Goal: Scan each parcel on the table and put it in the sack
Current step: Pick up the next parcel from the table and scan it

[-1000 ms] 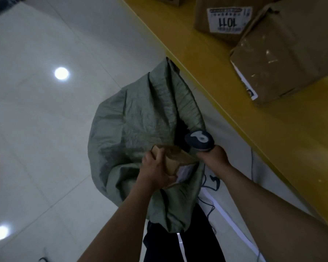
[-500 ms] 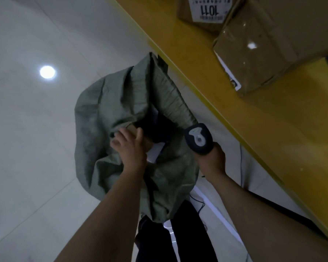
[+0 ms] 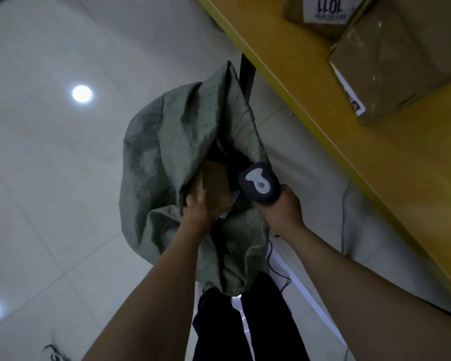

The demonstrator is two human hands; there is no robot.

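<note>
Reaching into the mouth of the grey-green sack (image 3: 167, 157), my left hand (image 3: 197, 213) gripped a brown parcel (image 3: 215, 187), which sat partly inside, though shadow hid how deep. My right hand (image 3: 284, 209) was clenched around the scanner (image 3: 259, 182) just beside it. Two more boxes (image 3: 391, 71) lay on the yellow table (image 3: 375, 157).

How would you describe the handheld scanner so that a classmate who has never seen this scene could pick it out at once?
Start at the long yellow table on the right, then drop to the crumpled grey-green woven sack on the floor beside it. At the sack's mouth, the right hand grips a dark handheld barcode scanner. Its pale grey, keyhole-shaped top panel sets it apart from the brown cardboard parcel beside it.
</note>
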